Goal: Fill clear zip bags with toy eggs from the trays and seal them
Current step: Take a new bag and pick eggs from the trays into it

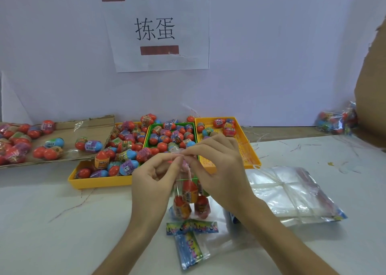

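While the left hand (pixel 154 178) and right hand (pixel 219 170) pinch the top edge of the egg-filled bag (pixel 189 193) between curled fingertips, it is upright over the bench (pixel 62 222), just in front of the trays (pixel 100 181).

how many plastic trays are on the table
3: a yellow tray at front left, a green tray in the middle, and a second yellow tray to its right. The last two are partly covered in front.

Two yellow trays (pixel 100 183), one green tray (pixel 147 137), two hands (pixel 154 180), one held bag (pixel 189 193)
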Tool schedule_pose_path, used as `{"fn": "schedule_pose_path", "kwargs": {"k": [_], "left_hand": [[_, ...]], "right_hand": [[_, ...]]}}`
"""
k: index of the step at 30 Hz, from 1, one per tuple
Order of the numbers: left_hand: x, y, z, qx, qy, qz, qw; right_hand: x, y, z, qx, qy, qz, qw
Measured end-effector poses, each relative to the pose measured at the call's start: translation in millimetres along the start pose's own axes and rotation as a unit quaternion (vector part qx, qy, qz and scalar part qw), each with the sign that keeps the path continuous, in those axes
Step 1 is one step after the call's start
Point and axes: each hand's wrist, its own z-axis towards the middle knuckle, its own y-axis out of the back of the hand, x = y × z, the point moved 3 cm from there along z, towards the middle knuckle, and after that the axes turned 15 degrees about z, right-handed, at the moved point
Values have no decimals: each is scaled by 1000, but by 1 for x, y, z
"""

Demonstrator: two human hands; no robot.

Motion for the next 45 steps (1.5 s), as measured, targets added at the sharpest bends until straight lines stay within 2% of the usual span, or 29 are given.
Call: {"fn": "schedule_pose_path", "kwargs": {"k": [10,16,20,38,45], "left_hand": [[-9,1,-5,-9,-101,94,990],[-1,-1,-5,-4,-162,200,966],[4,-4,-4,10,-174,226,958],[4,-3,-3,82,-197,237,948],[1,-3,-2,31,-161,193,967]], "right_hand": [[-3,-2,0,49,-25,69,996],[-6,-2,0,76,-35,95,992],[-9,2,3,112,-38,96,988],[-10,2,2,160,-100,104,976],[-8,6,5,101,-73,108,986]]}}
